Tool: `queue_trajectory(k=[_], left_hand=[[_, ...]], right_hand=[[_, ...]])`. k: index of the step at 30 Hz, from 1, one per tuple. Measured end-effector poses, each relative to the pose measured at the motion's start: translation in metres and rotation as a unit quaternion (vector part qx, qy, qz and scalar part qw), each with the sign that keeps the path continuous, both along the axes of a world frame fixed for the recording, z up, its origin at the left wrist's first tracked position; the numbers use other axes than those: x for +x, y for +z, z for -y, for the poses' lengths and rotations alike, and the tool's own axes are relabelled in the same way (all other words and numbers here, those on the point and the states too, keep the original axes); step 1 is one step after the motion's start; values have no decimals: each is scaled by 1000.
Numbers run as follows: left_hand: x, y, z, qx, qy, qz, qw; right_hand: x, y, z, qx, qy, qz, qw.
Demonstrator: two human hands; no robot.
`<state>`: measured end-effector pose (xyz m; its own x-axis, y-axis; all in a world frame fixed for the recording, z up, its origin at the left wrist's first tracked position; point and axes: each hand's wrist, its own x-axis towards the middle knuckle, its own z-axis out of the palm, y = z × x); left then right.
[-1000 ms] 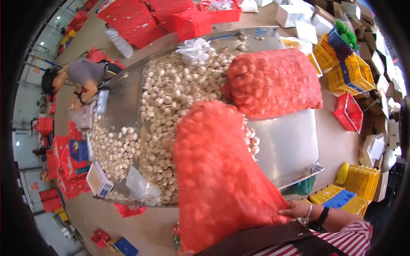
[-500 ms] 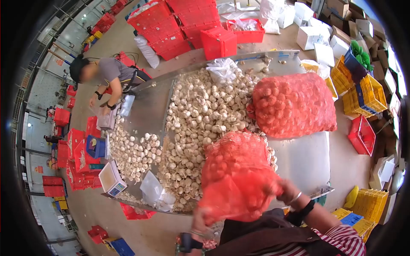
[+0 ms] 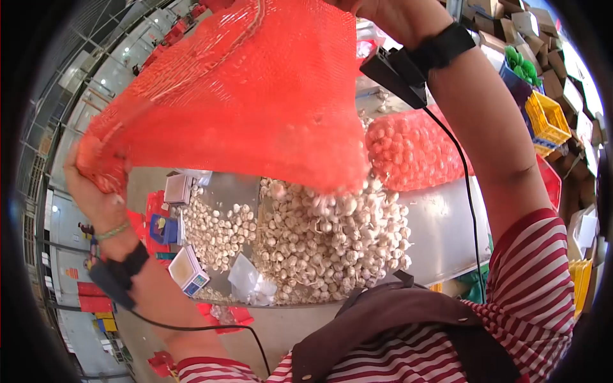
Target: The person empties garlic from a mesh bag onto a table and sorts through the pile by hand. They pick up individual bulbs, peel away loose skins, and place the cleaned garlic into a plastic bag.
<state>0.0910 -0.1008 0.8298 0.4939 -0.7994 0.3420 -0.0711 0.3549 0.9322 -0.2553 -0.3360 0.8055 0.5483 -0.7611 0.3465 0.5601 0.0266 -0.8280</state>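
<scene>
A red mesh bag (image 3: 255, 96) is lifted high and stretched wide above the table, looking mostly emptied. My left hand (image 3: 102, 195) grips its lower left corner, fingers wrapped in the mesh. At the top, my right hand (image 3: 383, 13) holds the bag's upper right edge, partly cut off by the frame. Garlic bulbs (image 3: 332, 249) lie heaped on the metal table below, and those just beneath the bag are blurred. A second, full red mesh bag (image 3: 418, 150) lies on the table to the right.
A smaller garlic pile (image 3: 220, 233) lies at the left, beside a digital scale (image 3: 189, 270) and a clear plastic bag (image 3: 248, 276). A blue basket (image 3: 163, 230) stands beyond the table's left end. Yellow crates (image 3: 548, 119) are at the right. The raised bag hides the far side.
Both hands have risen, lifting the near bag off the table and spreading it out. Its bulk has gone, and more loose garlic lies where it stood. The co-worker is now hidden.
</scene>
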Motion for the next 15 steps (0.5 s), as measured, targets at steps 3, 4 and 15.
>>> queue_trajectory(k=[3,4,15], left_hand=[[-13,-67,12,42,18,-80,996],[-9,-100,14,93,-57,-95,990],[-80,-372,-43,284,-168,-362,872]], right_hand=[[-22,-76,18,77,52,-23,995],[-25,-106,8,95,-39,-87,991],[-83,-350,-79,403,-47,-182,896]])
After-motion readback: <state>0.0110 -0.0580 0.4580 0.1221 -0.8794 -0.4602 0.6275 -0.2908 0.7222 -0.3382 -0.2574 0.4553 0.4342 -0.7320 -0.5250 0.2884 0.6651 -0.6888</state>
